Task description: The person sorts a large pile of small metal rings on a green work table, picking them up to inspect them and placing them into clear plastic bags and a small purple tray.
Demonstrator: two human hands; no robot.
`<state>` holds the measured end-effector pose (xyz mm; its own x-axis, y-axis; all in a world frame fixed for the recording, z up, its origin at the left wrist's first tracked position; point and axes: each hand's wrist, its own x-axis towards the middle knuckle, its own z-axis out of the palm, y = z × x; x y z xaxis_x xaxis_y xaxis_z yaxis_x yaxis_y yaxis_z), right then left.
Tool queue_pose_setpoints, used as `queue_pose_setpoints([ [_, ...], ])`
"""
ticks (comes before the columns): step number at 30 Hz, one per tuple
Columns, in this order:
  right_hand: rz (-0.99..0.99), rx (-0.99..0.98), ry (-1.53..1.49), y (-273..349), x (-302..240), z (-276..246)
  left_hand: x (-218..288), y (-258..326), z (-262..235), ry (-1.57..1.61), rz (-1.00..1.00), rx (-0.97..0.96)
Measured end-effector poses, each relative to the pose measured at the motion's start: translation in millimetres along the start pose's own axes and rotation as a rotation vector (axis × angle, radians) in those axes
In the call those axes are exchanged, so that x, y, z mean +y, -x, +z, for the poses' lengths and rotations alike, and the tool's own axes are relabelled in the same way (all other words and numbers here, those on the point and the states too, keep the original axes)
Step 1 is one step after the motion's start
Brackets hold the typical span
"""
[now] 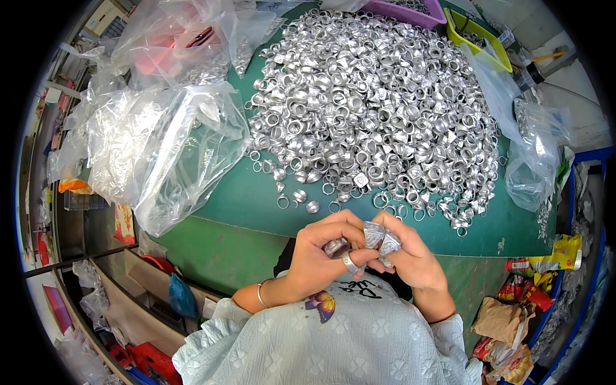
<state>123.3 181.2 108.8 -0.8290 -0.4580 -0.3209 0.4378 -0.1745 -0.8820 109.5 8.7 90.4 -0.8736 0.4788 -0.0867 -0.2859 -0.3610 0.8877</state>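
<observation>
Close to my body, just past the table's near edge, both hands meet over silver metal rings. My left hand [314, 253] is closed, with one wide ring [335, 248] in its curled fingers and a plain band [350, 263] at its thumb. My right hand [417, 262] pinches chunky rings with patterned faces, one ring [373, 235] standing up between the two hands and another ring [389, 244] by the right thumb. How many more the fingers hide I cannot tell. Beyond them a large heap of similar silver rings [372, 102] covers much of the green table [250, 215].
Clear plastic bags [192, 157] lie at the left, with red-handled pliers [200, 37] among them. A purple tray [433, 14] and a yellow-green tray [504, 59] stand at the far right. Another clear bag [532, 170] hangs over the right edge. Wooden compartments [144, 282] stand lower left.
</observation>
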Motion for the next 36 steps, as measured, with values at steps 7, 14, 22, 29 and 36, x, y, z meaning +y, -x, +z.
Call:
queue_pose_setpoints([
  [7, -0.076, 0.119, 0.138, 4, 6, 4, 1, 1, -4, -0.187, 0.047, -0.037],
  [14, -0.403, 0.562, 0.608, 8, 7, 20, -2, -2, -7, -0.137, -0.009, -0.039],
  [22, -0.647, 0.752, 0.918, 9, -4, 25, -13, -3, -6, 0.019, -0.020, -0.049],
  [29, -0.698, 0.733, 0.961, 10, -8, 26, -18, -5, -6, 0.073, 0.006, -0.060],
  [36, -0.740, 0.698, 0.969, 9, -6, 24, -20, -5, -6, 0.087, 0.021, -0.064],
])
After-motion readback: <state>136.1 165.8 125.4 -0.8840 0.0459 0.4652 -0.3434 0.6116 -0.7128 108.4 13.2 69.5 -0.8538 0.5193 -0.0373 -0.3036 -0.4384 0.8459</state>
